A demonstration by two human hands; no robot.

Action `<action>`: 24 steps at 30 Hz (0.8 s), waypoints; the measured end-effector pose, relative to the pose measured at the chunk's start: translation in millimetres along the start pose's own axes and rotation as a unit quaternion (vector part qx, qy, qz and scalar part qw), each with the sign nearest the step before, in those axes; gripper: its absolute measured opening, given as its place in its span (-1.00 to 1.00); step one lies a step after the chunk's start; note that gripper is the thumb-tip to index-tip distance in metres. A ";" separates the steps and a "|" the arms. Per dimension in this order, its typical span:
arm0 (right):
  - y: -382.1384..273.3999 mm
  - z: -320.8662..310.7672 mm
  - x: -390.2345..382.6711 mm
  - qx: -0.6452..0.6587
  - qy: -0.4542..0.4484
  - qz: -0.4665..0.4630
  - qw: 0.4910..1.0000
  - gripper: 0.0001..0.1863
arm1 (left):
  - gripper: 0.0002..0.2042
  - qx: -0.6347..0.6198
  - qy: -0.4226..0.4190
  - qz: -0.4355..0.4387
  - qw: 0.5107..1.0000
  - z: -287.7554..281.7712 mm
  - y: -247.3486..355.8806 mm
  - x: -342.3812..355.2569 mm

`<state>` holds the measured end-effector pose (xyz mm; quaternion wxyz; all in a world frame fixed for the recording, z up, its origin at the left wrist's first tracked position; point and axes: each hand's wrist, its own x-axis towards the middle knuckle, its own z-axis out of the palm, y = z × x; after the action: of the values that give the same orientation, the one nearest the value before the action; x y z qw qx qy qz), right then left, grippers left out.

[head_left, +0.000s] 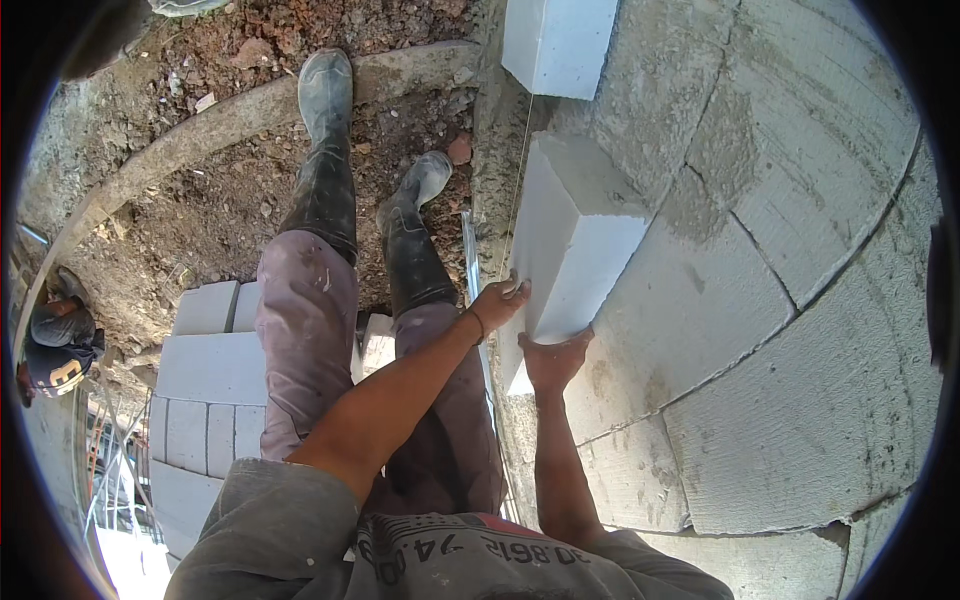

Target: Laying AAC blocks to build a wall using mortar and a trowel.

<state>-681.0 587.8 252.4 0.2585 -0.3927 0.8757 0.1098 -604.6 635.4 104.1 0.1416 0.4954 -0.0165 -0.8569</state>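
A white aerated concrete block (590, 265) stands beside the wall, its rough grey mortar-coloured top toward the far side. My right hand (555, 360) grips the near lower end of this block, its fingers spread around the edge. Against the block's left face rests my left hand (500, 303), the fingers curled in; their exact hold is partly hidden. A thin string line (524, 150) runs close along the block's left side. Beyond it, at the top, sits another white block (560, 45), apart from both hands.
On my right rises a wall (720, 420) of large pale blocks with mortar joints. Stacked white blocks (210, 370) lie at left. Rubble soil (210, 230) surrounds my rubber boots (326, 110), crossed by a curved concrete edge (200, 135). Another person (62, 345) is at far left.
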 end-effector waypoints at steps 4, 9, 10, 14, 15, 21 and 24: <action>2.6 11.3 10.9 0.015 -0.004 0.009 1.000 0.00 | -0.53 0.042 -0.009 -0.030 0.999 -1.7 1.7 12.4; 3.2 27.4 19.1 -0.018 0.012 -0.014 1.000 0.02 | -0.32 0.125 0.071 -0.014 0.989 -8.1 2.1 16.1; 2.0 30.6 19.6 -0.013 0.003 0.004 1.000 0.02 | -0.30 0.119 0.099 0.001 0.988 -8.5 2.2 16.6; -2.0 38.2 24.3 0.000 -0.010 -0.006 1.000 0.02 | -0.33 0.179 0.102 0.015 0.978 -22.9 9.1 20.5; -5.2 37.7 26.5 0.013 -0.017 0.008 1.000 -0.01 | -0.36 0.119 0.136 0.029 0.983 -26.0 12.1 20.5; 0.2 44.1 47.9 0.010 -0.018 -0.011 1.000 0.02 | -0.46 -0.201 0.294 0.049 0.933 -87.8 27.2 59.3; -6.6 56.1 51.3 0.015 -0.025 -0.011 1.000 0.02 | -0.30 -0.118 0.157 0.024 0.980 -109.6 29.0 95.5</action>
<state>-684.1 573.2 177.6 0.2874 -0.3957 0.8660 0.1040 -549.2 595.1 -27.3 0.2205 0.6028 0.0956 -0.7608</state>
